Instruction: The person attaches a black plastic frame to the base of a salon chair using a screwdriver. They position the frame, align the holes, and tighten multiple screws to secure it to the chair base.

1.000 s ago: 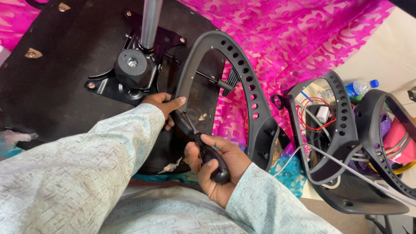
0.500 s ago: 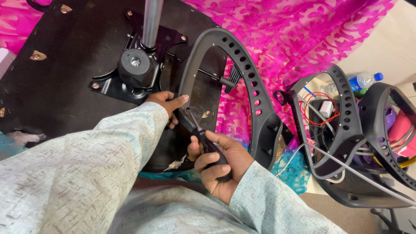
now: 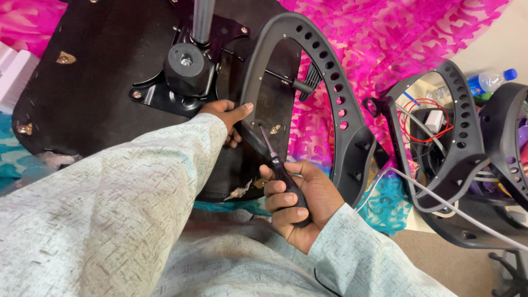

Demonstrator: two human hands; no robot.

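Observation:
An upturned black chair seat [image 3: 99,82] lies on a pink patterned cloth, its metal mechanism plate [image 3: 181,66] and gas-lift column [image 3: 202,19] pointing up. A dark grey perforated armrest loop [image 3: 330,93] stands against the seat's right edge. My left hand [image 3: 226,114] presses on the armrest's lower foot. My right hand [image 3: 300,201] grips the black handle of a screwdriver [image 3: 275,159], whose tip meets the armrest foot just right of my left thumb.
Two more perforated armrests [image 3: 456,143] lie to the right among tangled cables, a white cord [image 3: 440,201] and a red wire coil [image 3: 421,118]. A plastic bottle [image 3: 489,81] with a blue cap lies at the far right. Brass brackets [image 3: 65,57] dot the seat's edge.
My right hand has shifted its hold on the screwdriver handle and turned a little. The view has drawn closer, and my left hand stays on the armrest foot.

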